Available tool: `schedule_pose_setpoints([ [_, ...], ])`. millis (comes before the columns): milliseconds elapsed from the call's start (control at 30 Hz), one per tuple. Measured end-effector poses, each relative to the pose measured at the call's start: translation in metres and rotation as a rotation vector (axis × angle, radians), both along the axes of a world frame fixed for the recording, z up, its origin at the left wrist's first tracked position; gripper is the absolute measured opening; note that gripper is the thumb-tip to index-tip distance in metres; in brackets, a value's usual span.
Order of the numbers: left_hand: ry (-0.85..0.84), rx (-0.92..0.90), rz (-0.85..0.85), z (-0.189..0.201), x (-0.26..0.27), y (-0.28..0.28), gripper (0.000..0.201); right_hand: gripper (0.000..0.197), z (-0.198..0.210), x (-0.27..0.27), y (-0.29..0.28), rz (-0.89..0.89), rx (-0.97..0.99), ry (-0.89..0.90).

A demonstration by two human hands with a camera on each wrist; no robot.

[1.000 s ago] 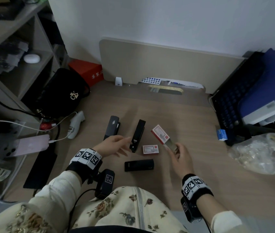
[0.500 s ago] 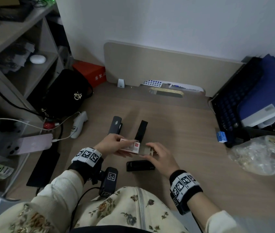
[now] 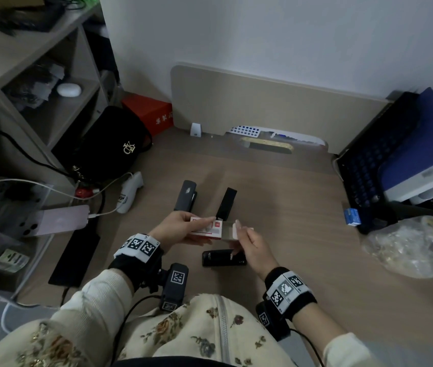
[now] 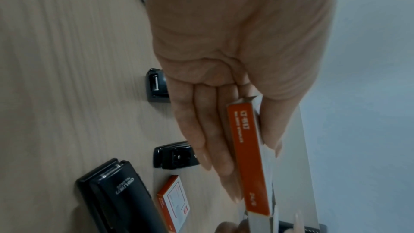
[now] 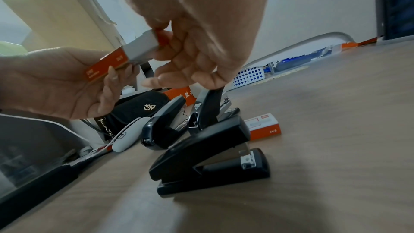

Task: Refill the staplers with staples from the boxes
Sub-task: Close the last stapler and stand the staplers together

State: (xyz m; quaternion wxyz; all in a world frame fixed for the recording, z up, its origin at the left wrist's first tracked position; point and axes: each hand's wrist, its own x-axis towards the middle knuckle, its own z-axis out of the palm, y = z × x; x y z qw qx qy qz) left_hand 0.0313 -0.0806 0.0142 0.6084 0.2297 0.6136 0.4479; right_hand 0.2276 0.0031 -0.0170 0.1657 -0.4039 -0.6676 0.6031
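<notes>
My left hand [image 3: 183, 227] grips the red-and-white sleeve of a staple box [image 3: 207, 229] above the desk. My right hand [image 3: 248, 238] pinches its grey inner tray [image 3: 229, 231], which sticks out of the sleeve's right end. The right wrist view shows the tray [image 5: 141, 47] partly out of the sleeve [image 5: 105, 66]. Three black staplers stand on the desk: one far left [image 3: 186, 196], a middle one [image 3: 226, 203] with its top raised [image 5: 210, 109], and a near one [image 3: 223, 258] under my hands. A second staple box [image 5: 262, 126] lies beside them, hidden in the head view.
A black bag [image 3: 109, 149], a pink phone on a cable [image 3: 59, 219] and a white device [image 3: 129, 190] sit at the left. A black crate with a blue folder [image 3: 400, 160] and a plastic bag [image 3: 416, 247] stand at the right. A beige divider [image 3: 263, 107] closes the back.
My right hand brought the staple box from the right to the middle. My left hand took hold of its sleeve, and the tray now shows further out to the right.
</notes>
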Motion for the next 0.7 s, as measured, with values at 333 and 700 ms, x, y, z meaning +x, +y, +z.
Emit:
schedule_pose_setpoints([
  [333, 0.026, 0.019, -0.106, 0.004, 0.003, 0.005, 0.042, 0.050, 0.012, -0.003, 0.001, 0.137, -0.049, 0.093],
  [700, 0.010, -0.046, -0.307, 0.009, 0.014, 0.010, 0.052, 0.083, 0.006, 0.001, 0.004, 0.119, -0.097, 0.104],
])
